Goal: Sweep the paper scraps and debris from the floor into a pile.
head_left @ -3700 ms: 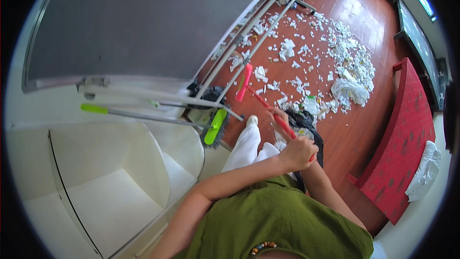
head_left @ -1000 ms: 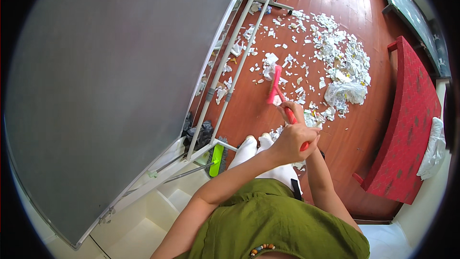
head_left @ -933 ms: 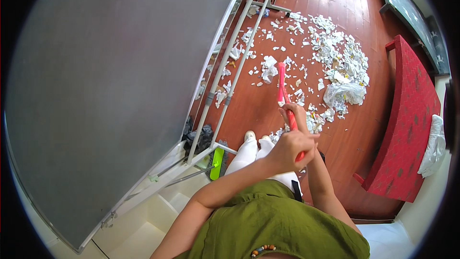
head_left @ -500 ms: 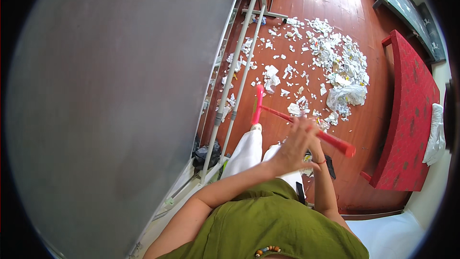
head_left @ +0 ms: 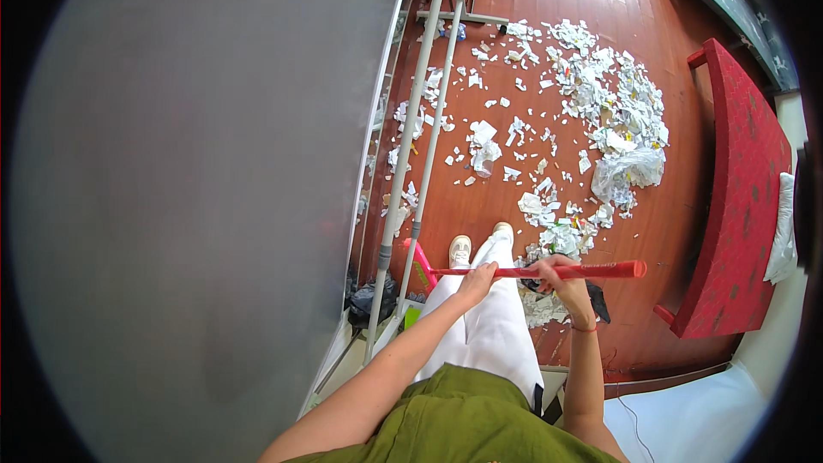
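A red-handled broom [head_left: 514,273] with a pink T-shaped head [head_left: 420,266] lies across the front of my legs, its handle nearly level. My left hand [head_left: 477,285] is closed around the handle on the head's side. Farther along, near the thick grip end, my right hand [head_left: 559,285] is wrapped round it too. The pink head is low at the left, beside the metal frame's legs and partly behind them. White paper scraps [head_left: 621,94] are spread over the floor ahead, heaped thickest at the right.
Pale metal rails [head_left: 418,120] and a large grey panel [head_left: 206,189] close off the left side. A red patterned bench [head_left: 746,197] stands at the right. A clear plastic bag [head_left: 630,173] lies on the scraps. A black bag [head_left: 371,300] sits by the rails. Something black [head_left: 598,302] shows near my right hand.
The broom's head has come back toward me and left, and its handle has levelled. My left hand, blurred near the right one before, is now farther left along the handle.
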Available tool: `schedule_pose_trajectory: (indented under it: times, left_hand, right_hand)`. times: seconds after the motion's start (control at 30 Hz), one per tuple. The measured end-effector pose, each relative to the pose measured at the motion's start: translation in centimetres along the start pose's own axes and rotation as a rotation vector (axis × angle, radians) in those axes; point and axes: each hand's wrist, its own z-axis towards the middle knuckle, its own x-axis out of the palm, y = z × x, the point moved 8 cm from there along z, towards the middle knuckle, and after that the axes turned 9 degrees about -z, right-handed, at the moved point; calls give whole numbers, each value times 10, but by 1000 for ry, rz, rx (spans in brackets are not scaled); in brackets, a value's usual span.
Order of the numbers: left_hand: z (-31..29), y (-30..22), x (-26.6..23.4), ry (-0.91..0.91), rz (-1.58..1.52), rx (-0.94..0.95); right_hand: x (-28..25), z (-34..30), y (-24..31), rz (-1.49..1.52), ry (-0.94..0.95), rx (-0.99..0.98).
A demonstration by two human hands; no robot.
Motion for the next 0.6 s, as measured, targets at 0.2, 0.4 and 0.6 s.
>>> schedule_pose_trajectory:
  times: [0.2, 0.4, 0.6]
  left_hand:
    - [59, 54, 41, -18, 110, -244]
    - [88, 149, 39, -44, 215, -499]
    - [114, 171, 1, -226, 185, -493]
  right_hand:
    - [-50, 88, -75, 153, -242, 169]
    - [-11, 185, -149, 281, 144, 274]
    - [11, 223, -120, 286, 115, 161]
